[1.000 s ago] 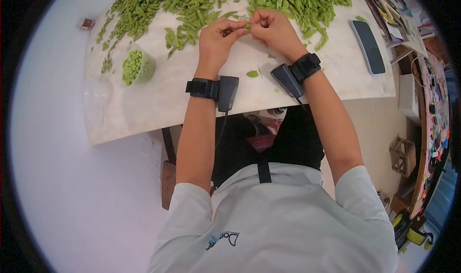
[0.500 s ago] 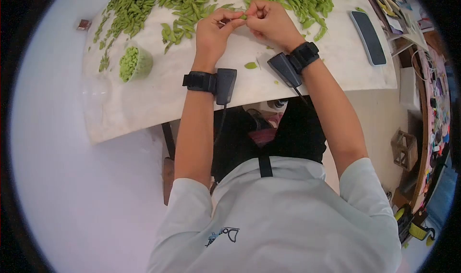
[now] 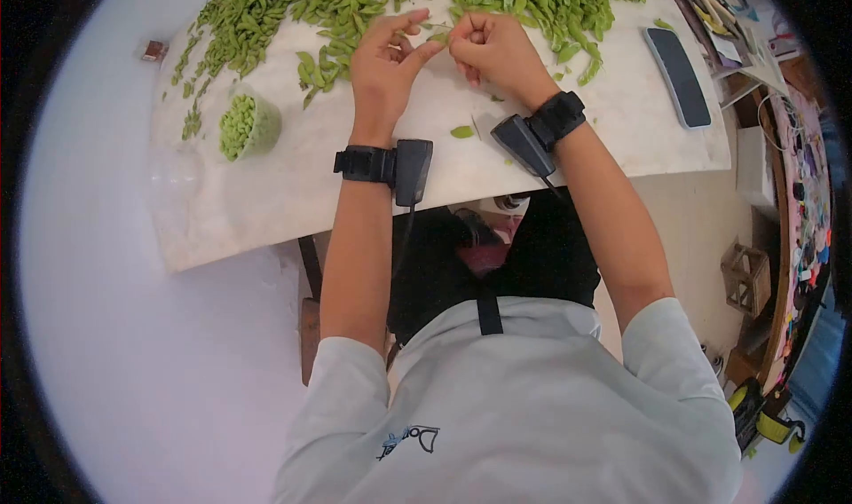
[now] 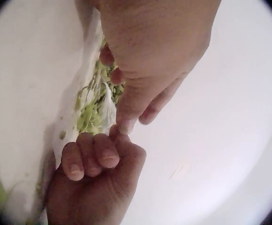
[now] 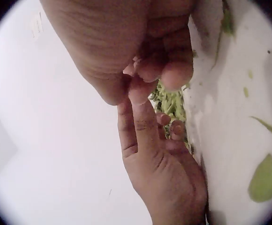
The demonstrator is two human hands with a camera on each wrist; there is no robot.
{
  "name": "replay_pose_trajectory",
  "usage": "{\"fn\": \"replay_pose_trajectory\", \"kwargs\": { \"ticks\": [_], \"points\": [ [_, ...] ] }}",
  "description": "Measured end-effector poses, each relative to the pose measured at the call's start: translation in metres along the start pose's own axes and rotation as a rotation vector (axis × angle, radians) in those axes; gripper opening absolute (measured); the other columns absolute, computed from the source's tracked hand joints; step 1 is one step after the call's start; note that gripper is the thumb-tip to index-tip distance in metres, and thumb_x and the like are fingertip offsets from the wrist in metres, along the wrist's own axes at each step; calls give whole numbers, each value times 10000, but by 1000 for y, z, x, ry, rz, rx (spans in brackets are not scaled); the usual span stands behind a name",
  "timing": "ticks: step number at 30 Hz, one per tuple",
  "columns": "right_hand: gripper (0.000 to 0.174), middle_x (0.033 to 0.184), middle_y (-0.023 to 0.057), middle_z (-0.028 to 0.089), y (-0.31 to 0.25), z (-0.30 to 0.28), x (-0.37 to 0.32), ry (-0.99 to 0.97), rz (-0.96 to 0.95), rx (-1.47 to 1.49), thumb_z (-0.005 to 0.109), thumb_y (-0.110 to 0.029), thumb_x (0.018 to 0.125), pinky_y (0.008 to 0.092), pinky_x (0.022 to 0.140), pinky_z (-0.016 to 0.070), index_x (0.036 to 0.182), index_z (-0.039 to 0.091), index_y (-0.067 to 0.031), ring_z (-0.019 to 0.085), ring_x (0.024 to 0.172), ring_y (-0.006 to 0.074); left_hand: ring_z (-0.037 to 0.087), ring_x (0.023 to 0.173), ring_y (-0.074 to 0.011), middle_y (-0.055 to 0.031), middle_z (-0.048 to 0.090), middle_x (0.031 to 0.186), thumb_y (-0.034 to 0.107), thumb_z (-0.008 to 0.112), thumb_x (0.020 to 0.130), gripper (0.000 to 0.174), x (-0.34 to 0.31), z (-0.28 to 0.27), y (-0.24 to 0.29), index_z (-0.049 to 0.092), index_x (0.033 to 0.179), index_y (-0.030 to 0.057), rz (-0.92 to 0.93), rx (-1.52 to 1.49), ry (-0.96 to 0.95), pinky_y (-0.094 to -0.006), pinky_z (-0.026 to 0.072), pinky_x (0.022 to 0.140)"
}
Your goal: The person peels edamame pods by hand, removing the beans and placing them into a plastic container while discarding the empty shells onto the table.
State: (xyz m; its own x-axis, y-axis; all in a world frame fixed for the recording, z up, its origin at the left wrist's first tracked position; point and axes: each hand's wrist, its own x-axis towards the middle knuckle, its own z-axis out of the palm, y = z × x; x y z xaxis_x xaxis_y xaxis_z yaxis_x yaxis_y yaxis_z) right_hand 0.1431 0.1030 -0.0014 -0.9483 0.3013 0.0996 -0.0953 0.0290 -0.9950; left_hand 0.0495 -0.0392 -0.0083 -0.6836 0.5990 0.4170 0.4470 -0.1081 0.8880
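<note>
Over the table's far side, my left hand [image 3: 384, 69] has its thumb and forefinger parted, the thumb reaching toward my right fingertips. A green pod [image 3: 439, 36] shows at the curled fingertips of my right hand [image 3: 501, 56], which seems to pinch it. In the left wrist view my left hand [image 4: 150, 51] points its thumb down against my right hand [image 4: 96, 183], whose fingers are curled. The right wrist view has the right hand [image 5: 126, 42] above the left hand [image 5: 159, 164], tips meeting; the pod is hidden there.
Piles of green pods [image 3: 235, 34] lie along the far side of the white table [image 3: 257, 216]. A clear cup of shelled beans [image 3: 238, 127] stands at the left, a phone [image 3: 677, 78] at the right. One loose green piece [image 3: 461, 132] lies near the front edge.
My left forefinger has lifted away from the right fingertips, and the left hand has shifted slightly left. The right hand stays curled in nearly the same place.
</note>
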Motion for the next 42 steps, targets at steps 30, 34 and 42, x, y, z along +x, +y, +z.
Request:
{"fn": "replay_pose_trajectory", "kwargs": {
  "ticks": [30, 34, 42],
  "points": [
    [197, 707, 63, 655, 12, 3, 4, 66, 0, -27, 598, -161, 824, 222, 455, 472, 820, 639, 32, 569, 521, 83, 507, 670, -94, -29, 639, 921, 32, 696, 770, 225, 0, -1, 10, 707, 993, 64, 20, 256, -76, -217, 421, 601],
    [187, 660, 40, 618, 9, 2, 2, 80, 24, -93, 610, -175, 817, 221, 436, 456, 819, 643, 9, 548, 510, 74, 502, 665, -94, -21, 636, 916, 38, 716, 752, 244, 0, 1, 5, 708, 995, 68, 116, 312, -40, -212, 419, 602],
    [178, 639, 17, 582, 7, 3, 1, 57, 19, -141, 614, -183, 821, 224, 421, 442, 812, 633, -6, 519, 482, 68, 531, 692, -106, -40, 636, 884, 15, 684, 771, 222, 0, -3, 2, 702, 990, 36, 50, 260, -76, -219, 438, 624]
  ]
}}
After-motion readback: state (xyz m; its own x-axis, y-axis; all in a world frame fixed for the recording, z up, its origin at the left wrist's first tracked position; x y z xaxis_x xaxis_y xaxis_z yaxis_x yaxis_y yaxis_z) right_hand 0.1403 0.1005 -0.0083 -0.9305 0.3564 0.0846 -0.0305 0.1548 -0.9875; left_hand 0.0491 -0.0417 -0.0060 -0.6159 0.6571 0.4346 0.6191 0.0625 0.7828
